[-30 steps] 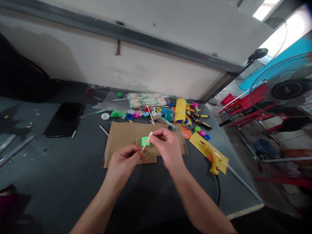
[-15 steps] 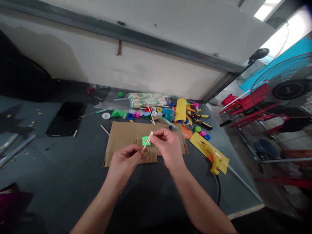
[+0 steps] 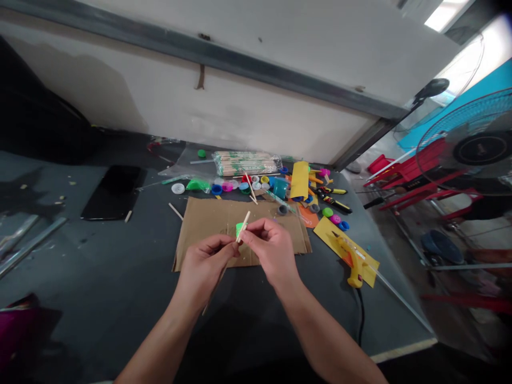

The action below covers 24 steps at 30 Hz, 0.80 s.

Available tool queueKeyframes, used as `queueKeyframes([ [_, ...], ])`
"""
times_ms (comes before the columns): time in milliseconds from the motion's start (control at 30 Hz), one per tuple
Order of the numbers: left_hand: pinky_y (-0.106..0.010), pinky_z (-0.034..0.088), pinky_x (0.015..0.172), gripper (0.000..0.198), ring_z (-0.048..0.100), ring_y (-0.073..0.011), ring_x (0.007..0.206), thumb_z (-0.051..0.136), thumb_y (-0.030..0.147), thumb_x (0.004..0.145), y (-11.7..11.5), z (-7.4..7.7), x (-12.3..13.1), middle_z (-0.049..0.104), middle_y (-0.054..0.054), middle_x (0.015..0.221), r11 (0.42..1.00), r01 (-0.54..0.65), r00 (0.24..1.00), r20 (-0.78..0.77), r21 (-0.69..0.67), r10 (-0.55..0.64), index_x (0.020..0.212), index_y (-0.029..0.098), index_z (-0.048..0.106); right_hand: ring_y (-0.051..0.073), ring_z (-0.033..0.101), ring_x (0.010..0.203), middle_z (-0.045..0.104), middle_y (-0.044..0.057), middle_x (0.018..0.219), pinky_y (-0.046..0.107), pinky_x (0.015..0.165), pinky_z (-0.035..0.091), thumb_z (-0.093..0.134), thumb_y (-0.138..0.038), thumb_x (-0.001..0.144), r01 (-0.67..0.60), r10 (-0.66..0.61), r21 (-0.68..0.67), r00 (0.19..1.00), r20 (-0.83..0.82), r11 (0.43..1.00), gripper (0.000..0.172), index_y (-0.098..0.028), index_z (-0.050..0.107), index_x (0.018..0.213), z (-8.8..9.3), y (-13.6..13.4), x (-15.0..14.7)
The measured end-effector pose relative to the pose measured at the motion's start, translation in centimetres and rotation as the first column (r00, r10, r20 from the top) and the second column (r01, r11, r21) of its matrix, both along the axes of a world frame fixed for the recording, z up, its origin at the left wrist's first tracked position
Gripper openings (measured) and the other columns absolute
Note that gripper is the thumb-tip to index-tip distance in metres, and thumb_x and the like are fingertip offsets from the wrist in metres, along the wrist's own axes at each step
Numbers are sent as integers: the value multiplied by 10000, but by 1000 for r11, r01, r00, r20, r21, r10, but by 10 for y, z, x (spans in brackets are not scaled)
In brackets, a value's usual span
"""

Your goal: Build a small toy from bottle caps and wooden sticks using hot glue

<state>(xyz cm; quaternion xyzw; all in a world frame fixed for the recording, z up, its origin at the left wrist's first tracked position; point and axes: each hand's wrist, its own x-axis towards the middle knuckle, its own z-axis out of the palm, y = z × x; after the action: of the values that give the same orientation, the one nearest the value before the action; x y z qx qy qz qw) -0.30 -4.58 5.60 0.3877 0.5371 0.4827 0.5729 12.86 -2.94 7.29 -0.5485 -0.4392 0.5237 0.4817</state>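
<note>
My left hand (image 3: 210,261) is closed round a thin wooden chopstick (image 3: 245,223). Its upper end points up and away from me, and its lower length slants down below the left palm. With thumb and forefinger, my right hand (image 3: 269,248) pinches the same stick just above the left fingertips. Whether a second short piece lies between these fingers is hidden. Both hands hover over a flat piece of brown cardboard (image 3: 204,221). Behind the stick, partly covered by the fingers, a bright green square piece (image 3: 239,228) lies on the cardboard.
A yellow glue gun (image 3: 354,266) rests on a yellow sheet (image 3: 326,229) at the right. Behind the cardboard are bottle caps (image 3: 216,189), a bag of chopsticks (image 3: 248,164) and black-and-yellow pliers (image 3: 334,200). A black phone (image 3: 112,193) lies at the left; a fan (image 3: 480,146) stands off the table.
My right fingers have slid a little down the stick, closer to my left fingertips. The two stick ends seen apart before now look like one. The whole view has shifted slightly.
</note>
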Motion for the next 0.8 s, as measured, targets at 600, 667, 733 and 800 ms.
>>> queueKeyframes([
  [600, -235, 435, 641, 109, 591, -141, 659, 724, 290, 697, 0, -1, -2, 688, -14, 649, 1000, 9, 1000, -25, 10, -9, 681, 184, 745, 148, 638, 657, 678, 6, 699, 289, 640, 519, 715, -262, 673, 12, -12, 32, 1000, 10, 999, 105, -199, 647, 724, -1, -3, -3],
  [667, -219, 420, 621, 110, 572, -124, 637, 736, 286, 687, 0, -1, -2, 679, -8, 631, 1000, -9, 1000, 15, -18, 10, 660, 179, 735, 138, 629, 654, 675, 4, 696, 275, 639, 508, 719, -257, 671, -1, 1, 18, 1000, -25, 1000, 110, -194, 650, 728, -1, -2, -2],
  [733, -206, 405, 598, 117, 559, -112, 617, 755, 287, 668, -1, -1, -1, 672, -6, 616, 997, -31, 996, 86, -64, 36, 664, 171, 734, 118, 596, 609, 655, -9, 668, 253, 597, 482, 724, -259, 669, 1, 0, 10, 998, -61, 1000, 122, -189, 650, 738, 0, 0, 2],
  [800, -196, 402, 588, 135, 557, -105, 608, 777, 283, 643, -1, -1, -1, 670, -10, 609, 992, -45, 983, 171, -121, 66, 680, 160, 737, 94, 535, 543, 620, -27, 635, 232, 534, 437, 723, -266, 664, 50, -48, 21, 994, -94, 999, 139, -187, 647, 749, 1, 6, 9],
])
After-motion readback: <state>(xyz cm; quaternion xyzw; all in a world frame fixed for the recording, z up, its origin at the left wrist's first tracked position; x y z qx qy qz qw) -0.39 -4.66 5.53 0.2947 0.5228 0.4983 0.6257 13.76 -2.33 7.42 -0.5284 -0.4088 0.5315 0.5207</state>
